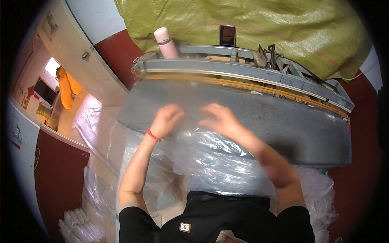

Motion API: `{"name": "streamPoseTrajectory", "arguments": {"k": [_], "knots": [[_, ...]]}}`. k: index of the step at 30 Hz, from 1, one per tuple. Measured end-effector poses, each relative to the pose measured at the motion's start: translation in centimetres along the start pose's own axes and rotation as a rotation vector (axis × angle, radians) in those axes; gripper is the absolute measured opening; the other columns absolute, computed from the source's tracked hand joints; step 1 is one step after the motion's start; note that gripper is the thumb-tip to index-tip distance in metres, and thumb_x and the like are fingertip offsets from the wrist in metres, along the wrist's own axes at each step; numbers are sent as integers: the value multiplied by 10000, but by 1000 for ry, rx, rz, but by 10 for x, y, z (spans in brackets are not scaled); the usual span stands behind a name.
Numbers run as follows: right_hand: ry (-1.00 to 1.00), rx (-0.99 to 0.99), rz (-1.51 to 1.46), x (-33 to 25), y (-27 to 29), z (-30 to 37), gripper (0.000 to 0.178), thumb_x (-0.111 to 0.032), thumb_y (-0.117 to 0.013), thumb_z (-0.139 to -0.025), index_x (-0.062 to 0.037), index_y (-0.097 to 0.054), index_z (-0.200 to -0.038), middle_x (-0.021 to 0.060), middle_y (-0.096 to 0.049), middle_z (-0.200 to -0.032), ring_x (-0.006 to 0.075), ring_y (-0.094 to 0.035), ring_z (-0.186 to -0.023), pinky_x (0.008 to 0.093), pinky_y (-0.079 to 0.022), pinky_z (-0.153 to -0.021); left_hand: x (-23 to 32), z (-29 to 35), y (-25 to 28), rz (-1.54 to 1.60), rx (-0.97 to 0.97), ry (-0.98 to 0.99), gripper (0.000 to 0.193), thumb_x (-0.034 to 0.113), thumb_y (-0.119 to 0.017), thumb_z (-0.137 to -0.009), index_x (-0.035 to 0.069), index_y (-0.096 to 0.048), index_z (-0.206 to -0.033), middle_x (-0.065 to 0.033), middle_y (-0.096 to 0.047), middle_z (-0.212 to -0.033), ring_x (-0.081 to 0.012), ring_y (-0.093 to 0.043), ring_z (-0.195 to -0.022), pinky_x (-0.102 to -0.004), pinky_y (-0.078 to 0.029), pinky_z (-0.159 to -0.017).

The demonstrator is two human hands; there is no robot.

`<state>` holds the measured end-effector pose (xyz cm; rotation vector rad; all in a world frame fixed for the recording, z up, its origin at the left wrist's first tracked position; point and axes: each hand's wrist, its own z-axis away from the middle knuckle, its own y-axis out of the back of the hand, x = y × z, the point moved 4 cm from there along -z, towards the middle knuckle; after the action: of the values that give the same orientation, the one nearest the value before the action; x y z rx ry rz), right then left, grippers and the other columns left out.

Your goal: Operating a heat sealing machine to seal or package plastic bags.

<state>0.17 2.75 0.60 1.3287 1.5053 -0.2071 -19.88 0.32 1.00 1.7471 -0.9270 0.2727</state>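
Note:
Both my hands are raised over the near edge of a long grey padded board. My left hand (165, 120), a red beaded bracelet (153, 135) at its wrist, has its fingers curled in on a clear plastic sheet (223, 162). Facing it, my right hand (222, 120) shows a gap between thumb and fingers; its blurred tips lie close to the sheet. A hazy patch of film spreads between and beyond the hands, smearing the outlines behind it. Glossy and creased, the sheet hangs over the board's near edge toward my lap.
Behind the grey padded board (300, 129) runs a long metal frame (251, 72) with an orange strip. A pink bottle (166, 43) stands at its far left. Yellow-green woven sheeting (283, 28) hangs behind. Folded plastic bundles (79, 227) lie at lower left, near an open door (77, 44).

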Motion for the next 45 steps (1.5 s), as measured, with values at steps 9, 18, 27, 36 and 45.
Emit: {"name": "streamPoseTrajectory", "arguments": {"k": [9, 18, 27, 36, 45], "knots": [[-263, -81, -696, -7, -36, 1, 149, -138, -591, -808, -5, -587, -875, 33, -592, -746, 87, -536, -643, 222, -427, -582, 61, 3, 17, -148, 64, -272, 93, 44, -632, -710, 48, -541, -730, -56, -533, -676, -219, -509, -649, -310, -374, -633], [-434, 149, -692, 22, 8, 31, 161, -179, -525, -846, -44, -613, -836, -10, -559, -684, 47, -482, -599, 188, -374, -528, 104, -5, -42, -248, 350, -388, 198, 27, -645, -647, 46, -535, -811, -94, -538, -779, -271, -512, -728, -351, -408, -664], [-546, 1038, -651, 93, 169, 139, 192, -251, -504, -872, -85, -543, -961, -26, -536, -845, 55, -469, -706, 208, -384, -600, 147, 32, -143, 1138, -826, 166, 150, 97, -500, -854, 25, -523, -984, -40, -565, -809, -84, -533, -674, -228, -444, -618], [-499, 1268, 238, 181, 398, 376, 239, -247, -474, -891, -25, -561, -906, -42, -474, -751, 66, -431, -709, 213, -368, -636, 92, 78, -60, 1134, -719, 544, 256, -43, -549, -781, 14, -469, -1017, -44, -581, -825, -77, -546, -702, -200, -436, -590], [-515, 1249, 502, 176, 440, 431, 294, -281, -457, -898, -13, -533, -805, -41, -429, -664, 64, -382, -628, 205, -340, -591, 68, 22, 138, 383, 36, 345, 171, -14, -515, -767, 59, -518, -921, -73, -585, -925, -108, -566, -802, -207, -454, -637]]}}
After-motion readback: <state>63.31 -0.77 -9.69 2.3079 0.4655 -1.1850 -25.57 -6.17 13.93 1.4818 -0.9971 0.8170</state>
